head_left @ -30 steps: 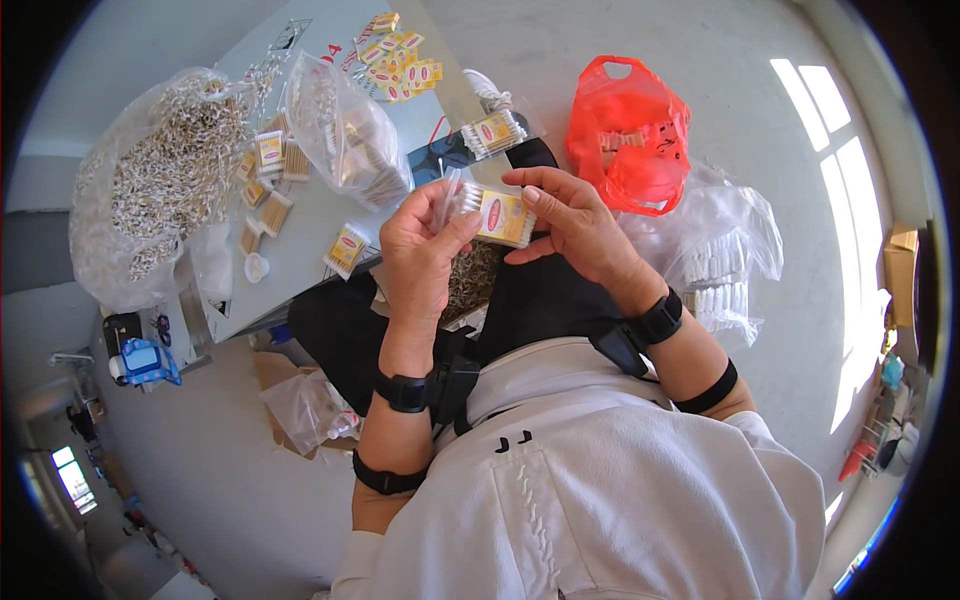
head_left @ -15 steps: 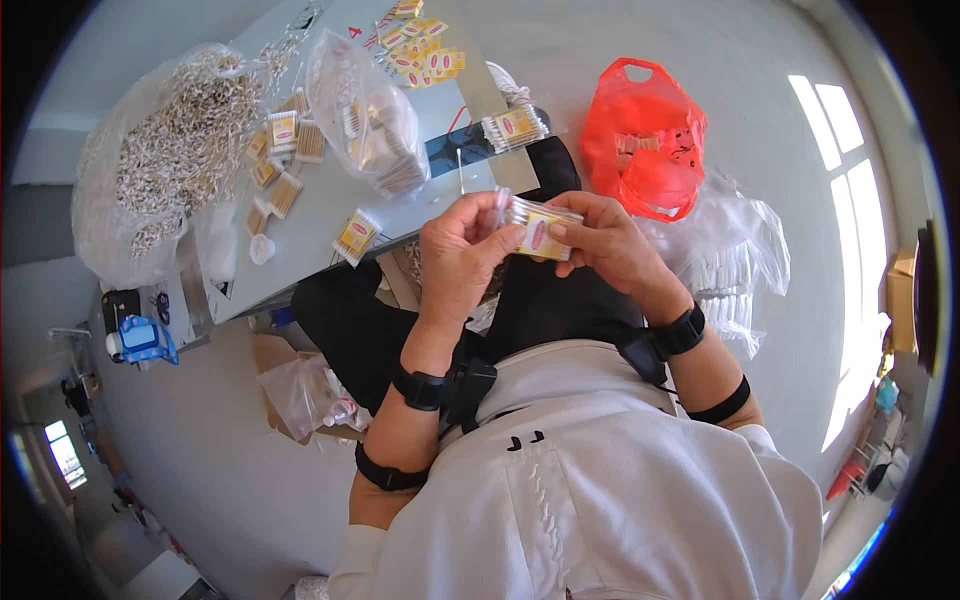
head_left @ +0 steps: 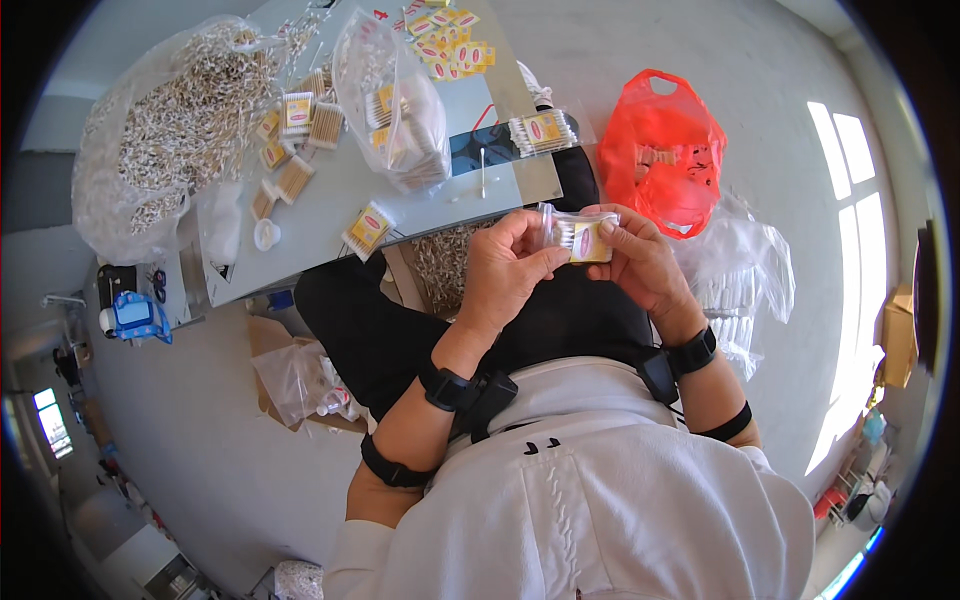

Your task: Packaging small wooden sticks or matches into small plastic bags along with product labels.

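So, a swab packet [head_left: 583, 238] — white-tipped sticks, yellow label, clear plastic around them — is being held up over the lap, just off the table's near edge. Its left end is pinched between thumb and fingers by the left hand [head_left: 508, 265], right where the plastic bunches up. The other end is pinched by the right hand [head_left: 641, 262], thumb laid on the front; how the fingers sit behind can't really be made out.

Below and a bit left, a box of loose swabs [head_left: 437, 268] is partly hidden by the table [head_left: 310, 222]. On top, a single swab [head_left: 483, 172] is left lying near the hands, one labelled bundle [head_left: 368, 229] is parked at the near edge, and another bundle [head_left: 542, 132] sits by the right-hand edge. Farther back there's a clear bag [head_left: 405, 125] with bundles inside, a scatter of yellow cards [head_left: 452, 48], and a big sack [head_left: 185, 125] stuffed with loose swabs on the left. Off to the right — a red plastic bag [head_left: 660, 135], with see-through packaging [head_left: 737, 280] heaped just beside it.
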A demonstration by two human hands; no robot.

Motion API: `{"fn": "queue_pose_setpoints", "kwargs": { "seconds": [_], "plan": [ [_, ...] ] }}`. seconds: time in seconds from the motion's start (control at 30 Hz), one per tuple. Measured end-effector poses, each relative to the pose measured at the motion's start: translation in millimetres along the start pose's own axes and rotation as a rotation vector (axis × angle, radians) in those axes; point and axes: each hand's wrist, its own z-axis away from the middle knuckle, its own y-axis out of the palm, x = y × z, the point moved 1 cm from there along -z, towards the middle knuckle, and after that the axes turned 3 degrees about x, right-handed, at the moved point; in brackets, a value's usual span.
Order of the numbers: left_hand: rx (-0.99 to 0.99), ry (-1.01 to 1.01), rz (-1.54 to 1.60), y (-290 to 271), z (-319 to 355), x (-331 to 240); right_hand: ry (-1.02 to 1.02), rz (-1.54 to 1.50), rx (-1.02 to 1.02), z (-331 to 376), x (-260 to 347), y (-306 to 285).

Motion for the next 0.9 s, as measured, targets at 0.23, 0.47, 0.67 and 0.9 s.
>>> {"fn": "queue_pose_setpoints", "kwargs": {
  "seconds": [0.23, 0.47, 0.67, 0.9],
  "plan": [
    [0.071, -0.069, -0.096, -4, -2, 8, 0.004, -0.192, -0.047, -11, -20, -17],
    [-0.043, 0.065, -0.105, -5, -4, 13, -0.046, -0.266, 0.038, -25, -24, -14],
    [-0.191, 0.054, -0.031, -10, -7, 11, -0.105, -0.245, 0.032, -31, -22, -8],
    [-0.235, 0.098, 0.143, -12, -9, 6, -0.212, -0.142, 0.049, -27, -15, -3]
  ]
}}
